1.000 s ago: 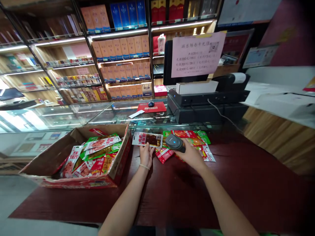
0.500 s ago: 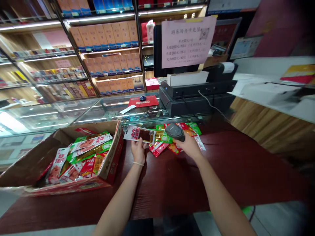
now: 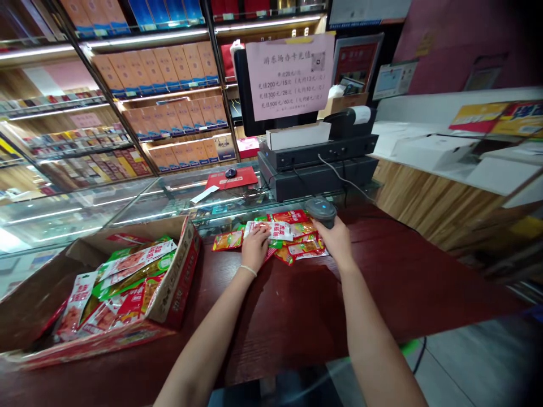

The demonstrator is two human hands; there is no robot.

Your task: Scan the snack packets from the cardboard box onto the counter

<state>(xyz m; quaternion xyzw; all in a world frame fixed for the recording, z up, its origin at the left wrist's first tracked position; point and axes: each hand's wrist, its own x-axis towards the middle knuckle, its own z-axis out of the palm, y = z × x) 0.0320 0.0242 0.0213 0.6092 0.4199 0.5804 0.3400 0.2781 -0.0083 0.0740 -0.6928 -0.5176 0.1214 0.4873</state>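
Two hands are at work over a loose heap of snack packets (image 3: 302, 249) on the dark red table (image 3: 297, 328), all of it seen from the single head view.

The left hand (image 3: 255, 247) has its fingers closed on the near-left end of a white-and-red packet (image 3: 275, 229). That packet lies across the top of the heap at about 12 o'clock from the knuckles, printed face up. Whether the thumb is under it I cannot tell.

The right hand (image 3: 335, 240) is wrapped around the grip of a handheld scanner (image 3: 321, 208). The scanner's head stands at 1 o'clock from the heap, just beside the packet's right end and not touching it.

One orange packet (image 3: 228, 241) lies apart at 9 o'clock from the left hand. An open cardboard box (image 3: 180, 282) of more packets sits at 8 o'clock, near the table's left edge. At 12 o'clock, beyond the heap, are the glass counter (image 3: 169, 198), the black till (image 3: 318, 167) with its receipt printer (image 3: 352, 120), and a pink notice (image 3: 291, 76) taped to the screen.

My reading is that one packet is being presented to the scanner, which is raised but not yet aimed at it. A read would call for the packet's barcode, not visible on this face, to be turned toward the scanner window. The left hand would also need to lift the packet clear of those beneath, so only one code is caught.
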